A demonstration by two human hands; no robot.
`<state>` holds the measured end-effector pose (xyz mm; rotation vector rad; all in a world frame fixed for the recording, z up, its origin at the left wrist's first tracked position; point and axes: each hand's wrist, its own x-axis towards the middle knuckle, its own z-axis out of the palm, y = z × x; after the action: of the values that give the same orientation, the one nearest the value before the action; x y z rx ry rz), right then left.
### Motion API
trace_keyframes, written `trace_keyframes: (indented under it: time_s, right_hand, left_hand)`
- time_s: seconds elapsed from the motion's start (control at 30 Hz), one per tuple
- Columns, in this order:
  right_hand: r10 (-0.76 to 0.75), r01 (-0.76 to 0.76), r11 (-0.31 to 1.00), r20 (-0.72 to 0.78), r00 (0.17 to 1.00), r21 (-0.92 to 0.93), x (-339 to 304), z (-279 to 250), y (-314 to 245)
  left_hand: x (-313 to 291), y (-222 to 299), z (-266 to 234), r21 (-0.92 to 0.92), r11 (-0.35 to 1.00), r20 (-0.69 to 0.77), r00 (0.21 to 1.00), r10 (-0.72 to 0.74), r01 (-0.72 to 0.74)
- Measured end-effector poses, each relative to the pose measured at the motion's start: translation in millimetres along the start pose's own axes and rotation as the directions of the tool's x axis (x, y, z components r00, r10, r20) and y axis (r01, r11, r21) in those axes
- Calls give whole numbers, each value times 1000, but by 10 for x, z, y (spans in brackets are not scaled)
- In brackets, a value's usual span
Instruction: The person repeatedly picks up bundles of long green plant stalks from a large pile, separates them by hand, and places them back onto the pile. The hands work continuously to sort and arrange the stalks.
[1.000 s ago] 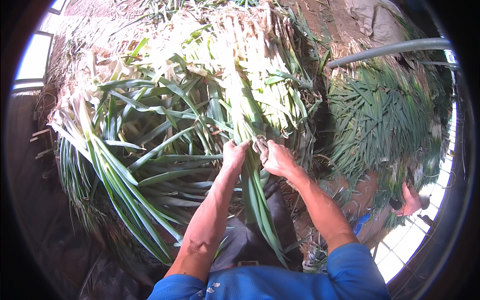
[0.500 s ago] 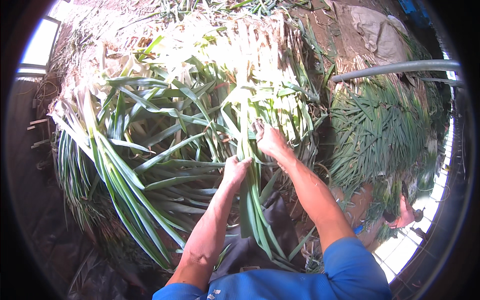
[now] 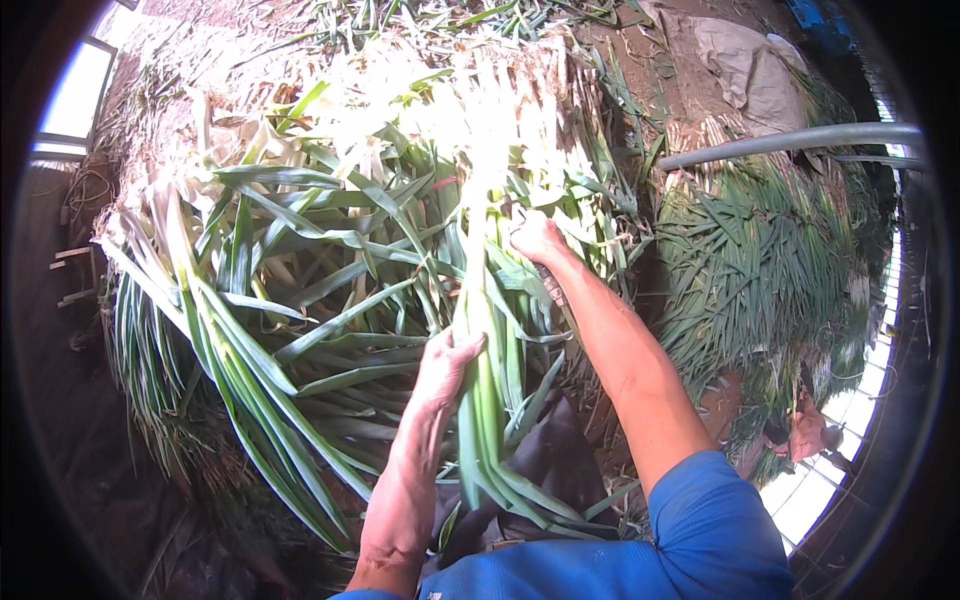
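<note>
My left hand [image 3: 450,366] is closed round a bunch of long green onions [image 3: 486,400]. Their pale stems point away from me into bright light, and their leaves hang down over my dark-clad lap. Just right of that bunch, among the stems, is my right hand [image 3: 538,238]. It is a closed fist, and a dark brownish strip [image 3: 553,287] shows below it along the wrist. I cannot make out what the fingers hold. To the left, a separate bunch of green onions [image 3: 225,345] lies across the leafy heap [image 3: 340,270].
Stacked green onions [image 3: 575,110] with rooty ends stand ahead. Another large pile [image 3: 750,260] lies right, under a curved grey pipe [image 3: 790,143]. A crumpled pale sack [image 3: 748,68] is behind it. A person's hand [image 3: 806,430] shows at the lower right.
My left hand has moved slightly left and nearer with the green onions, whose leaves have swung left. My right hand has moved a little farther away along the stems.
</note>
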<state>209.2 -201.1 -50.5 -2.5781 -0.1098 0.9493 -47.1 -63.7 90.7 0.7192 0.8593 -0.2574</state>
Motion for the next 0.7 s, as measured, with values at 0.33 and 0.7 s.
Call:
trace_keyframes:
  time_s: [0.33,0.7]
  right_hand:
    - [-62,47,992,-123,991,-116,-200,7,-64]
    - [-148,182,981,-361,921,62,-469,-48,-187]
  left_hand:
    - [-1456,1809,-1999,634,686,-401,606,687,-358]
    - [-2126,1744,-2235,679,619,-432,467,771,-394]
